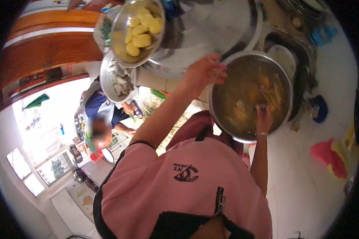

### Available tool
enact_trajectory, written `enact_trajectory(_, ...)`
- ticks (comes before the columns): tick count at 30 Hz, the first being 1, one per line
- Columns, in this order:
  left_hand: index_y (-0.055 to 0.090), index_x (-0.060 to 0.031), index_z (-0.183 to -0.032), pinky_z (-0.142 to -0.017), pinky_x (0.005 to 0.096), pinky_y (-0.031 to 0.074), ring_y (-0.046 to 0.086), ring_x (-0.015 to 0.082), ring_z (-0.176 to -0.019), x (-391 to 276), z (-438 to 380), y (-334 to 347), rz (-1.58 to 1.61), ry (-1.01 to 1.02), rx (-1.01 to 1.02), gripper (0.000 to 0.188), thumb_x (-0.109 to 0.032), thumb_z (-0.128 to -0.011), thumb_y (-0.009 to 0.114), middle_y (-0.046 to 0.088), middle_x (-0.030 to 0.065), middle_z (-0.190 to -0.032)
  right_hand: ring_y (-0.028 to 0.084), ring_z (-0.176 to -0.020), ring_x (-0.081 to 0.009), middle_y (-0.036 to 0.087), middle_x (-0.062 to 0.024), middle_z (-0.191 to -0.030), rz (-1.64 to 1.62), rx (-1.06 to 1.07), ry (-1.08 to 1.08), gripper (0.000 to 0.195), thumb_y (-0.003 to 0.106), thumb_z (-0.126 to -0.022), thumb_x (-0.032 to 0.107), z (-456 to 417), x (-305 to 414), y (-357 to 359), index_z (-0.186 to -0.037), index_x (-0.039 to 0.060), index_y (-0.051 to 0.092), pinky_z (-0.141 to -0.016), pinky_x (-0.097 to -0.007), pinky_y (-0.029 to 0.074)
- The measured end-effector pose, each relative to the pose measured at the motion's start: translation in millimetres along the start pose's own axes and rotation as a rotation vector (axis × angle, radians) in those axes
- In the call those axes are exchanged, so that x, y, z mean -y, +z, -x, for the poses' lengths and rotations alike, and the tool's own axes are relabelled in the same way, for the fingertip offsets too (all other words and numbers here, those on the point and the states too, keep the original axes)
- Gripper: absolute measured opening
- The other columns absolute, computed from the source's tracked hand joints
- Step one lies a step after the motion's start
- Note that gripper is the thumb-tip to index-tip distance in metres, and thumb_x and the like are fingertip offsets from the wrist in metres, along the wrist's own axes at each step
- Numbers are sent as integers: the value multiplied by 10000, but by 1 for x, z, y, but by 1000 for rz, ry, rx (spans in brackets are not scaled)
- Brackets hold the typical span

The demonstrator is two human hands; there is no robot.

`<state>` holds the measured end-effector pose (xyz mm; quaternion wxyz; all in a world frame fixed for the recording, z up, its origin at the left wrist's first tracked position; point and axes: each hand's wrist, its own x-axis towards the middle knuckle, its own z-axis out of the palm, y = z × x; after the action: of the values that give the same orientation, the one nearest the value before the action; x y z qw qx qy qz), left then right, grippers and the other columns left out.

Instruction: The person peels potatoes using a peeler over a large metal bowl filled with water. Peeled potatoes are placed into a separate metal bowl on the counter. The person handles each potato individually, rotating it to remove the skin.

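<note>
A deep round metal pot [211, 107] stands in front of my body, filled with cloudy brown water. Yellowish-brown food pieces [270, 92] lie in the water, too murky to name exactly. My right hand [264, 118] reaches into the pot, its fingertips down among the pieces; whether it grips one is hidden. A band circles that wrist. Over the pot's left rim hovers my left hand [205, 71], fingers apart and nothing held. Beyond it lies a large round metal basin [215, 27], with pale light reflected in its surface.
Peeled potatoes [142, 40] fill a metal bowl [115, 44] at upper left. Below it, another bowl [104, 80] holds greyish food, perhaps fish. A person [92, 101] bends near green stalks on the floor. A pink and yellow cloth [330, 158] lies on white tiles, right.
</note>
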<state>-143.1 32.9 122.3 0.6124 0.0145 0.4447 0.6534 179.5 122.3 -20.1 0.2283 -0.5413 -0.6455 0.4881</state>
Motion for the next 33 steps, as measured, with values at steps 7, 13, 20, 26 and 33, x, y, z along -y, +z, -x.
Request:
enact_trajectory(7, 578, -44, -1121, -719, 352, 542, 640, 175, -844, 106, -49, -24, -903, 347, -32, 220, -147, -942, 502, 634, 69, -982, 596, -753, -188, 618, -73, -885, 193, -53, -124, 211, 682, -844, 195, -17, 28, -6, -976, 49, 605, -690, -337, 496)
enact_trajectory(13, 610, -79, -1084, -772, 431, 520, 614, 288, -981, 117, -82, 25, -1735, 464, 238, 249, -106, -846, 542, 639, 88, -1001, 594, -757, -307, 593, -140, -925, 468, 26, -212, 190, 651, -830, 196, -27, 34, -4, -936, 45, 605, -681, -396, 489)
enact_trajectory(20, 617, -169, -1118, -982, 483, 343, 446, 292, -1214, 153, -105, 32, -2350, 959, 761, 338, -208, -785, 580, 482, 67, -1291, 580, -687, -214, 594, -100, -840, 168, 72, -76, 206, 690, -821, 201, -4, 26, -1, -905, 37, 598, -642, -310, 481)
enact_trajectory(26, 603, -212, -1149, -867, 463, 440, 515, 268, -1125, 135, -126, 36, -2307, 605, 671, 508, -351, -674, 713, 511, 73, -1250, 586, -725, -102, 623, -42, -832, -212, -67, 92, 195, 712, -830, 163, -8, 6, 7, -914, 31, 595, -621, -266, 498)
enact_trajectory(33, 581, -110, -1106, -690, 405, 514, 623, 259, -915, 99, -107, 38, -1253, -55, 225, 382, -390, -847, 554, 608, 112, -1014, 624, -781, -161, 636, -82, -876, -795, -134, 352, 222, 708, -824, 115, -16, 58, 8, -977, 22, 578, -649, -307, 560)
